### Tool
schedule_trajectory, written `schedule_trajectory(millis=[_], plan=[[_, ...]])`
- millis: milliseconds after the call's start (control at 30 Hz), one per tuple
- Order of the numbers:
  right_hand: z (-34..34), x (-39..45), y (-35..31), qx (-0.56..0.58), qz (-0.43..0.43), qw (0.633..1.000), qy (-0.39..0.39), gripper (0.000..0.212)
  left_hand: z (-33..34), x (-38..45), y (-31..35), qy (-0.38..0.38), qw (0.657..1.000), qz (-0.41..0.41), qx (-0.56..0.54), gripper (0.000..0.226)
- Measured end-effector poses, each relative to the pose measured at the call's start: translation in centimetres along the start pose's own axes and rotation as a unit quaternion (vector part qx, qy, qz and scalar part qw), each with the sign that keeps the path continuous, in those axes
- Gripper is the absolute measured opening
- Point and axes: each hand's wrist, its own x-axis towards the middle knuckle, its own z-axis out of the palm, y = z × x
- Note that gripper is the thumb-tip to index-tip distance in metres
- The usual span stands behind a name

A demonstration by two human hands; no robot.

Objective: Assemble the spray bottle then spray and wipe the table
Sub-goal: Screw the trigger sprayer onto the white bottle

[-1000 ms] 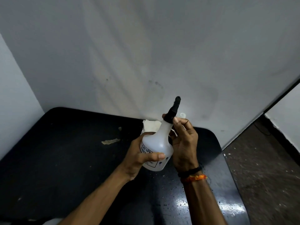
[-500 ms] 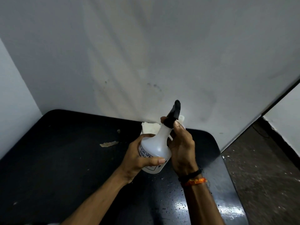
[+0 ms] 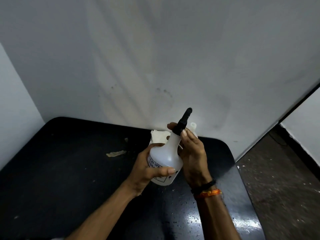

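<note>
Above the dark surface [image 3: 60, 170] I'm on assembly: my left hand [image 3: 147, 168] grips the spray bottle [image 3: 166, 158], my right hand [image 3: 194, 153] fingers pinching the black nozzle [image 3: 181, 125]. Next, I'd judge, twist it tight. Since a second ago the grips match; the bottle tilts slightly differently.

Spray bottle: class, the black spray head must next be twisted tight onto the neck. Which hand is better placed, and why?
The right hand: its fingertips already pinch the collar of the black spray head at the neck. The left hand is wrapped round the spray bottle, steadying it.
</note>
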Motion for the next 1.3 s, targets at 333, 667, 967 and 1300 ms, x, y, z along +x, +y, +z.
schedule_trajectory(millis=[333, 667, 967, 1300], plan=[[-0.1, 0.3, 0.5, 0.002, -0.007, 0.999, 0.047, 0.016, 0.1, 0.2, 0.1, 0.006, 0.999, 0.013, 0.038, 0.075], [-1.0, 0.3, 0.4, -0.095, -0.065, 0.991, 0.075, 0.019, 0.0, 0.3, -0.3, 0.011, 0.997, 0.024, 0.072, 0.077], [-0.8, 0.3, 0.8, -0.14, -0.084, 0.984, 0.073, 0.013, -0.4, 0.4, -0.5, 0.027, 0.993, 0.041, 0.104, 0.077], [-1.2, 0.4, 0.0, -0.085, -0.038, 0.996, -0.003, 0.025, -0.3, 0.2, 0.2, -0.025, 0.998, -0.002, 0.059, 0.065]])
